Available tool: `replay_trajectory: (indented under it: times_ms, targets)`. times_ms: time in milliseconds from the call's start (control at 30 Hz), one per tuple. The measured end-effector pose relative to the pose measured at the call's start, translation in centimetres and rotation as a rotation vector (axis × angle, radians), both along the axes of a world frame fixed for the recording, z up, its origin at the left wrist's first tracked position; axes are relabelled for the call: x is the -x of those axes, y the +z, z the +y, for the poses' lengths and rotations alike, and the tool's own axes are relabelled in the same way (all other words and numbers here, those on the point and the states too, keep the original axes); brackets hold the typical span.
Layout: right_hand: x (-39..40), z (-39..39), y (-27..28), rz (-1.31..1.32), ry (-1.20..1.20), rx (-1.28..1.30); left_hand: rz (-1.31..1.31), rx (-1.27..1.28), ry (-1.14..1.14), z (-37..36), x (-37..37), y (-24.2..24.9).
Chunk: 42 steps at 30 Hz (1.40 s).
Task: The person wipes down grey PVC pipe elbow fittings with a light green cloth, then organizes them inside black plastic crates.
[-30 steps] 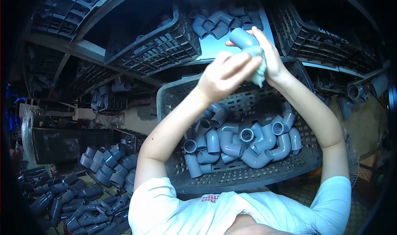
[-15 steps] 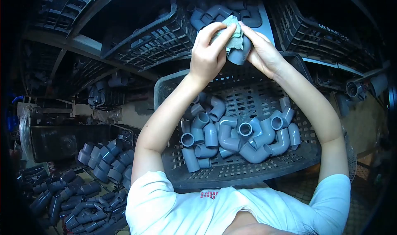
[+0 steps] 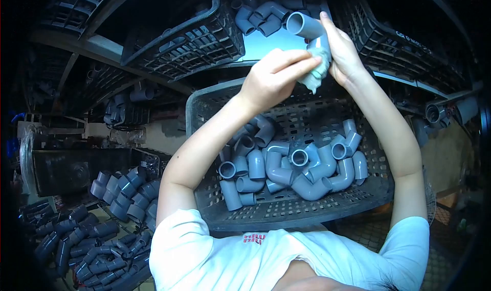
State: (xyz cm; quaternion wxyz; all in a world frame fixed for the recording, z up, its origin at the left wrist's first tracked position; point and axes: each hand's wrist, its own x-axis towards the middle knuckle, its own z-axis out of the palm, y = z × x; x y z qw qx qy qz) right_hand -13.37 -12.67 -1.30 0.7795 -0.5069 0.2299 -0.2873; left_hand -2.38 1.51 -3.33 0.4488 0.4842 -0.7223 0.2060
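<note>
My right hand (image 3: 343,53) is wrapped round a grey plastic pipe elbow (image 3: 306,26), whose open end points to the upper left. In my left hand (image 3: 273,78) is a pale green cloth (image 3: 316,72), pinched by the fingers and pressed against the lower end of that elbow. Part of the elbow is covered by the cloth and my right palm. Both hands are above the far side of a black plastic crate (image 3: 302,222), where several grey pipe elbows (image 3: 313,188) lie in a loose heap.
More elbows (image 3: 268,17) lie on a light surface beyond my hands. Dark crates (image 3: 189,45) stand on a metal rack at upper left, with another crate (image 3: 388,45) at upper right. Piles of grey fittings (image 3: 123,194) cover the floor area at lower left.
The elbow has been turned so its open end now faces up and left. My left hand and the cloth have moved down and right; my right hand has shifted slightly right.
</note>
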Motion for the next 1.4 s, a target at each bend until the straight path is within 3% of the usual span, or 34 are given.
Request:
replay_trajectory:
  times_ms: [100, 300, 400, 500, 567, 667, 833, 1000, 1100, 1300, 1400]
  targets:
    - [0.0, 1.7, 0.0, 0.116, 0.042, -0.002, -0.063, -0.032, 0.016, 0.4, 1.0, 1.1]
    - [0.1, 0.0, 0.2, -0.050, 0.026, -0.143, -0.124, 0.076, 0.080, -0.2, -1.6, 0.2]
    - [0.0, 0.6, -0.4, 0.048, 0.024, -0.010, -0.154, 0.114, 0.031, 0.0, 0.1, 0.5]
    - [0.0, 1.9, -0.5, 0.184, 0.032, 0.020, -0.354, 0.075, 0.080, 0.7, 0.7, 0.8]
    - [0.1, 1.1, -1.1, 0.000, 0.068, -0.104, -0.352, 0.097, 0.146, 0.4, -0.9, 0.2]
    - [0.4, 2.0, 1.4, 0.076, -0.064, -0.216, -0.339, 0.093, 0.202, 0.3, -2.4, 0.4]
    - [0.5, 1.9, 0.4, 0.051, 0.040, -0.222, -0.247, 0.148, 0.162, 0.4, -1.0, 1.0]
    - [0.8, 4.3, 0.8, 0.164, 0.025, -0.268, -0.417, 0.198, 0.192, 0.4, -1.7, 1.3]
    - [1.3, 2.1, 0.8, 0.118, 0.164, -0.278, -0.322, 0.148, 0.222, 0.6, -3.8, 1.3]
    - [1.1, 2.9, -0.6, 0.126, 0.219, -0.305, -0.239, 0.156, 0.087, 0.8, -1.5, 1.5]
    - [1.1, 3.2, 0.7, 0.258, 0.169, -0.076, -0.166, 0.139, 0.117, 0.5, -2.6, 0.7]
